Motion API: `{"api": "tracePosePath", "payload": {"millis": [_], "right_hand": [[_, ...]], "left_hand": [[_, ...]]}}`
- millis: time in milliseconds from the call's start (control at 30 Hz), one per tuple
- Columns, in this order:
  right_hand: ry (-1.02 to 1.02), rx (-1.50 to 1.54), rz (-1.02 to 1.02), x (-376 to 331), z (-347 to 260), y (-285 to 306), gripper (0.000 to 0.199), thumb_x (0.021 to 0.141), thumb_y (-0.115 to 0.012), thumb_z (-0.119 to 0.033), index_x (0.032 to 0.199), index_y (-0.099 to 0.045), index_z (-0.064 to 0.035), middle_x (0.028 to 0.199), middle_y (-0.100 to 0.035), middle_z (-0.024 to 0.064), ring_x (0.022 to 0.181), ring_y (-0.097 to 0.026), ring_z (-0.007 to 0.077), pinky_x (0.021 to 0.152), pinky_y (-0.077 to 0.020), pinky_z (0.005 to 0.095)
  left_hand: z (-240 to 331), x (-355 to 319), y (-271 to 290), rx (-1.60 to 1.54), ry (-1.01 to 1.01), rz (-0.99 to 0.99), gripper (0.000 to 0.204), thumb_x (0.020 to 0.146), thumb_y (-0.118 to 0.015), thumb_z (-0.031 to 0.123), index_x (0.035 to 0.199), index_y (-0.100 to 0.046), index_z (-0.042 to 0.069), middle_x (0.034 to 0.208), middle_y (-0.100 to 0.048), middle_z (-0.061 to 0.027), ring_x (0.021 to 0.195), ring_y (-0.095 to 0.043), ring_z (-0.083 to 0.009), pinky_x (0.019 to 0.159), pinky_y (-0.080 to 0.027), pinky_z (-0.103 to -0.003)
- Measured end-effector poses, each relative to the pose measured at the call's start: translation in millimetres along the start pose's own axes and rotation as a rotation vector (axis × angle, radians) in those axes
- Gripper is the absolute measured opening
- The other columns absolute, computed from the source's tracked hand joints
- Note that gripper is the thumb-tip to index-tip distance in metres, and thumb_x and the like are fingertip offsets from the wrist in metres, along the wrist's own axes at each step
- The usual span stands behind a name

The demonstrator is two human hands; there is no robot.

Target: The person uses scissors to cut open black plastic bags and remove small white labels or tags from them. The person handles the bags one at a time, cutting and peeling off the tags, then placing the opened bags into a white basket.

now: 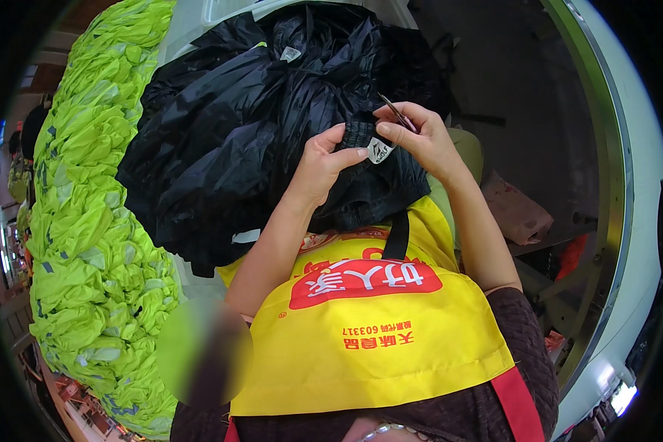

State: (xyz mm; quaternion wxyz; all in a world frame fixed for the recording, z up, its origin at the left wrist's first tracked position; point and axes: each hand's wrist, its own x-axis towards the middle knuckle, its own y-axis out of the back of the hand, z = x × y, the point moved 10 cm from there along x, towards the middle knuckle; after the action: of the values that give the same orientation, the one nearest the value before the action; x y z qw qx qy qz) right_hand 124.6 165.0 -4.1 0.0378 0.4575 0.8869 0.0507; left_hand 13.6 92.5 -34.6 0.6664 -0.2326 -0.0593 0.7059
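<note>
Left hand (323,163) pinching black garment (361,184) beside its small white label (380,152). Right hand (420,140) closed around thin dark tool (398,113), mostly hidden. Far left: neon-yellow vests (96,221), cut off by rim.

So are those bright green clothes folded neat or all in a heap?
In a heap. The bright green garments lie crumpled and bunched in a long pile beside the black garments, with no flat folds showing.

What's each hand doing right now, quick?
Left hand: closed, pinching the black garment beside its white tag.
Right hand: closed on small snips.
</note>
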Motion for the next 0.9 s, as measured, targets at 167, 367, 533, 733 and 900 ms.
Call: {"api": "tracePosePath", "payload": {"millis": [167, 367, 533, 733, 900], "right_hand": [[0.108, -0.342, 0.009, -5.8, -3.6, 12.2, 0.03, 0.088, -0.053, -0.028, 0.097, -0.061, -0.0002, 0.083, -0.059, 0.0063, 0.074, -0.054, 0.0132, 0.065, -0.0427, 0.0251], [0.174, -0.457, -0.115, -14.1, -12.5, 6.1, 0.031, 0.09, -0.05, -0.029, 0.092, -0.06, 0.0003, 0.076, -0.057, 0.0087, 0.068, -0.054, 0.0172, 0.06, -0.042, 0.0267], [0.244, -0.473, -0.155, -10.9, -24.2, -3.8, 0.031, 0.089, -0.051, -0.03, 0.087, -0.061, 0.0001, 0.073, -0.056, 0.009, 0.064, -0.053, 0.0175, 0.057, -0.0409, 0.0276], [0.159, -0.377, -0.101, -5.3, -15.6, 6.0, 0.031, 0.089, -0.05, -0.029, 0.084, -0.059, 0.0001, 0.071, -0.056, 0.0091, 0.064, -0.052, 0.0154, 0.057, -0.0403, 0.0276], [0.239, -0.442, -0.176, -7.1, -25.9, -3.3, 0.03, 0.089, -0.049, -0.028, 0.088, -0.059, 0.0009, 0.073, -0.056, 0.0098, 0.064, -0.055, 0.0161, 0.059, -0.0431, 0.0275]], "left_hand": [[-0.3, -0.5, 0.8, -0.009, 0.0, 0.007, 0.025, 0.076, -0.059, -0.001, 0.101, -0.061, 0.0, 0.093, -0.065, -0.0034, 0.082, -0.059, -0.0092, 0.079, -0.046, -0.022], [2.0, 0.5, -2.9, 0.045, -0.034, -0.024, 0.026, 0.076, -0.059, -0.002, 0.102, -0.061, 0.001, 0.094, -0.064, -0.0021, 0.085, -0.058, -0.0092, 0.082, -0.044, -0.023], [2.3, 1.7, -6.2, 0.089, -0.058, -0.044, 0.027, 0.075, -0.059, -0.002, 0.102, -0.061, 0.001, 0.094, -0.062, -0.0009, 0.086, -0.056, -0.0087, 0.082, -0.043, -0.022], [1.0, 0.6, -8.3, 0.083, -0.049, -0.058, 0.029, 0.075, -0.059, -0.003, 0.103, -0.06, 0.0, 0.093, -0.061, -0.0001, 0.086, -0.056, -0.0085, 0.082, -0.043, -0.022], [-0.4, 1.7, -9.6, 0.135, -0.085, -0.088, 0.031, 0.075, -0.059, -0.003, 0.105, -0.06, 0.001, 0.097, -0.061, -0.0009, 0.089, -0.056, -0.0096, 0.084, -0.043, -0.024]]}}
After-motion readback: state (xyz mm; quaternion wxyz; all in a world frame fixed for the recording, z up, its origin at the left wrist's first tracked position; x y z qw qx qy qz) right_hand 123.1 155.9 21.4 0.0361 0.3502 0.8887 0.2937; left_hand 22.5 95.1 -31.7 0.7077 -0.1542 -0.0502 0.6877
